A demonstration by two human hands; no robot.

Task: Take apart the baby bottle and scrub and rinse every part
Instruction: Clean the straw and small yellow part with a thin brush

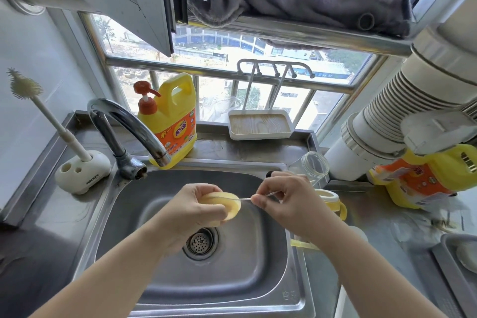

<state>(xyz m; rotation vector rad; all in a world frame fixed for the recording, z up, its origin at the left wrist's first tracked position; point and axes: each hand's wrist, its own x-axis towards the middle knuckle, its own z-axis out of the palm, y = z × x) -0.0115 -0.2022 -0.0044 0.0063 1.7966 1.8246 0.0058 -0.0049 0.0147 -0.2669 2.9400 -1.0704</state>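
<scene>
Over the steel sink (124, 204) my left hand (196, 210) grips a yellow bottle collar (229, 205). My right hand (281, 201) pinches a thin clear straw (245, 198) that runs into the collar's side. The clear bottle body (311, 166) lies on its side on the counter behind my right hand. A yellow handled ring (331, 200) stands at the sink's right rim, partly hidden by my right wrist. A white bottle brush (38, 108) stands upright in its holder (82, 171) left of the tap.
The chrome tap (129, 124) arches over the sink's back left with no water running. A yellow detergent jug (171, 121) stands behind it, and a white tray (260, 124) sits on the sill. A second detergent pack (418, 178) and a white pipe (387, 116) crowd the right counter.
</scene>
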